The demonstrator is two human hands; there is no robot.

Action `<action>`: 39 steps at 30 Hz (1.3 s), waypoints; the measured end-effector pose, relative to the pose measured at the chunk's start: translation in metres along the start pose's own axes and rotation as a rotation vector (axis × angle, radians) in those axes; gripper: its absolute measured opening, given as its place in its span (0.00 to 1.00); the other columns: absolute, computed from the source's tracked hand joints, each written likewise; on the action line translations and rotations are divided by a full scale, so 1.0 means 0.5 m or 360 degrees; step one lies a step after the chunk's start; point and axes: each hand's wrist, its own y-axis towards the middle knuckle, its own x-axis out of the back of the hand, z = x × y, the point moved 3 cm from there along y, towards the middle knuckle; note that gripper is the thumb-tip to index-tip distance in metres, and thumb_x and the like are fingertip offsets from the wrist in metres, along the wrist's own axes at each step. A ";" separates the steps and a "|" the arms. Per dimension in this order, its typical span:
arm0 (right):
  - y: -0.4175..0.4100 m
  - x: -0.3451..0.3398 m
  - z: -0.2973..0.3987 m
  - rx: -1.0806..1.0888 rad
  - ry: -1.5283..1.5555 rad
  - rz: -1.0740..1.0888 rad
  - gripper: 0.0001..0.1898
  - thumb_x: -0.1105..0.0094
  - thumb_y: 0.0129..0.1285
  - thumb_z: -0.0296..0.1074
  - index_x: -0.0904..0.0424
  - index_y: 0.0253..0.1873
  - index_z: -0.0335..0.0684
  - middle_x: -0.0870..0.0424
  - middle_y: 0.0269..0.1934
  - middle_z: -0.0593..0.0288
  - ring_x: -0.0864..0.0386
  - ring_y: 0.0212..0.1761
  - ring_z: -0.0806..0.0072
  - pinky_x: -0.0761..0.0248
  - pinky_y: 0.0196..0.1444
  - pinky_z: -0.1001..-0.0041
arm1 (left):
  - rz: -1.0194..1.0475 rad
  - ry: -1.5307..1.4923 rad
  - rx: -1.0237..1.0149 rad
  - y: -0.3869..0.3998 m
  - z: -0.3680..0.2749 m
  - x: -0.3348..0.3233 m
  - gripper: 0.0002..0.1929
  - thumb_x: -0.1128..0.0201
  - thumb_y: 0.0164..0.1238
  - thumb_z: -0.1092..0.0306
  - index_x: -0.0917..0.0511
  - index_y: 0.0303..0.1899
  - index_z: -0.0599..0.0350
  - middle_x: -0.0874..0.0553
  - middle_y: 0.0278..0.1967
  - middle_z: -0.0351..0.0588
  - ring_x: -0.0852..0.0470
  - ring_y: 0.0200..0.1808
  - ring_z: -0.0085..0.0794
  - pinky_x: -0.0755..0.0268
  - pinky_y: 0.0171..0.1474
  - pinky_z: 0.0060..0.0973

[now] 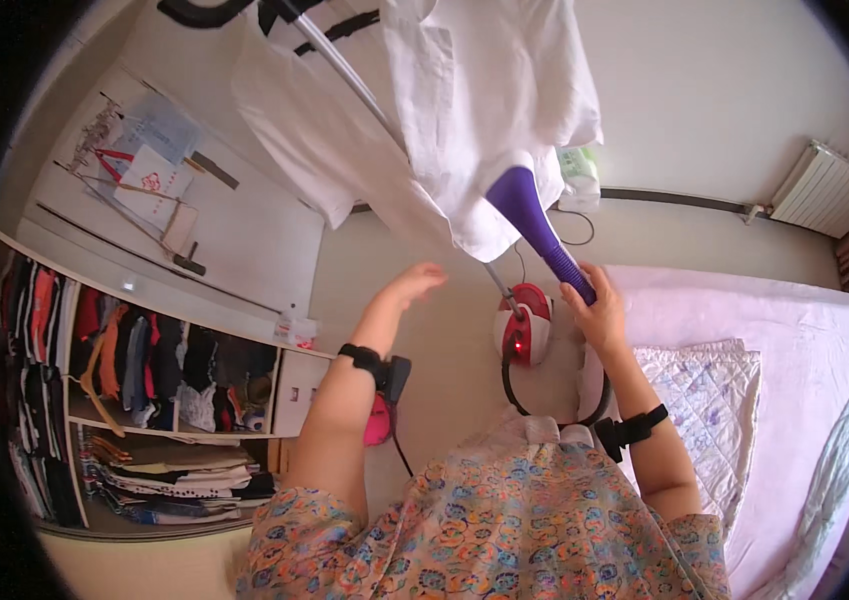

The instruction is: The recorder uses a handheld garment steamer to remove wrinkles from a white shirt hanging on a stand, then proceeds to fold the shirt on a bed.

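A white button-up shirt (462,112) hangs from a black hanger on a slanted metal pole (349,75). My right hand (597,311) grips the ribbed handle of a purple garment steamer head (525,210), whose broad end is against or just before the shirt's lower part; contact cannot be told. My left hand (413,285) is in the air below the shirt's hem, fingers apart, holding nothing. The red and white steamer base (522,330) stands on the floor between my arms, a red light lit on it. A black hose (508,386) runs from it.
A bed with a pink sheet (792,315) is at the right, a folded quilted mat (702,405) on it. An open wardrobe (173,431) full of clothes stands at the left. A radiator (822,187) and a green and white package (579,176) are by the far wall.
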 end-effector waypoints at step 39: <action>-0.136 -0.218 0.190 0.0206 -0.0871 0.0148 0.24 0.31 0.57 0.39 0.25 0.57 0.39 0.17 0.46 0.47 0.17 0.42 0.53 0.23 0.42 0.63 | 0.0510 -0.2172 -0.0402 0.170 0.246 -0.112 0.03 0.39 0.68 0.69 0.25 0.40 0.51 0.20 0.42 0.39 0.22 0.50 0.29 0.31 0.55 0.28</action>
